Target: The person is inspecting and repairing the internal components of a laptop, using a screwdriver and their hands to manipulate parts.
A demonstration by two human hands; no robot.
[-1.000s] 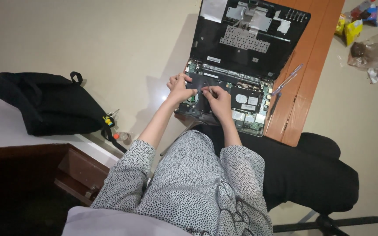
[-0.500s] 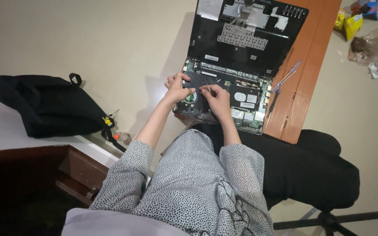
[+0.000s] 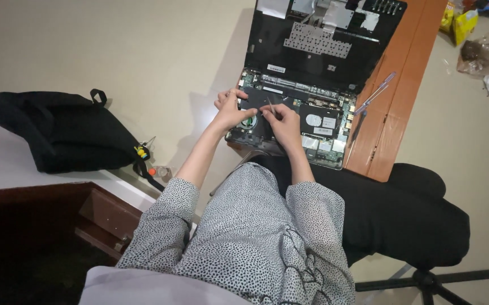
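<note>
Two hands (image 3: 256, 116) on opened laptop (image 3: 306, 113), bag (image 3: 63, 133) aside

An opened laptop (image 3: 312, 96) lies on a wooden board (image 3: 394, 107), a bag (image 3: 63, 133) well left, a chair (image 3: 403, 220) right.

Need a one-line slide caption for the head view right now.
Left hand steadies an opened laptop while right hand works a thin tool inside.

One opened laptop (image 3: 312, 85), one black bag (image 3: 63, 133), one black chair (image 3: 403, 220), two pens (image 3: 374, 99)
</note>
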